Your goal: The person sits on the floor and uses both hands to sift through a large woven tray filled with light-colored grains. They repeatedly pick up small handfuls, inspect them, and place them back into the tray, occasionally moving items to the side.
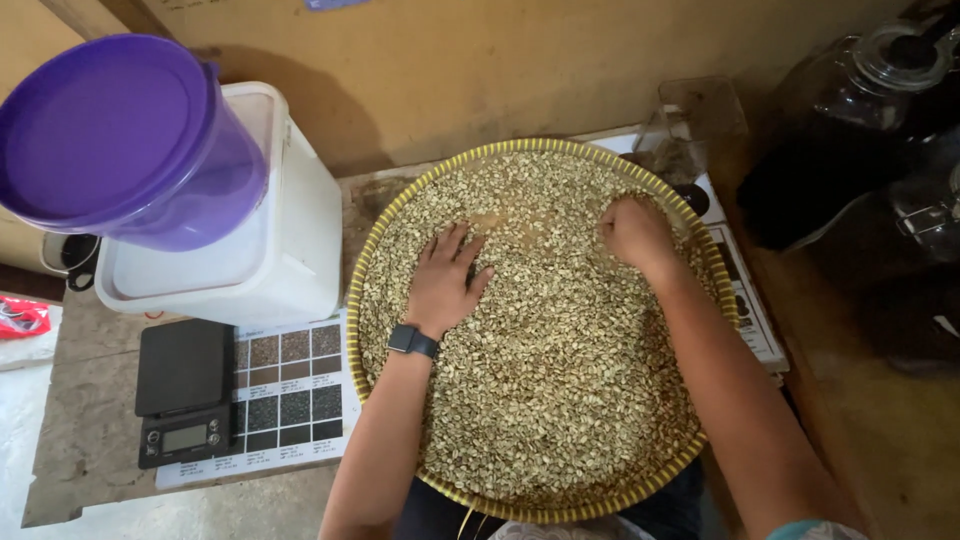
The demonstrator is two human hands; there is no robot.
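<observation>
One round woven yellow-rimmed bamboo tray (pixel 385 225) heaped with pale green unroasted beans (pixel 560 380), too many to count. Left hand (pixel 445 278) lies flat on the beans left of tray centre, grip spread apart, holding nothing. Right hand (pixel 635 235) sits toward the tray's far right edge, grip curled together over beans; whether it pinches any, cannot tell. Left of the tray on the worktop: one black scale (pixel 183 390), one white tub (pixel 300 230), one purple bucket (pixel 120 140).
</observation>
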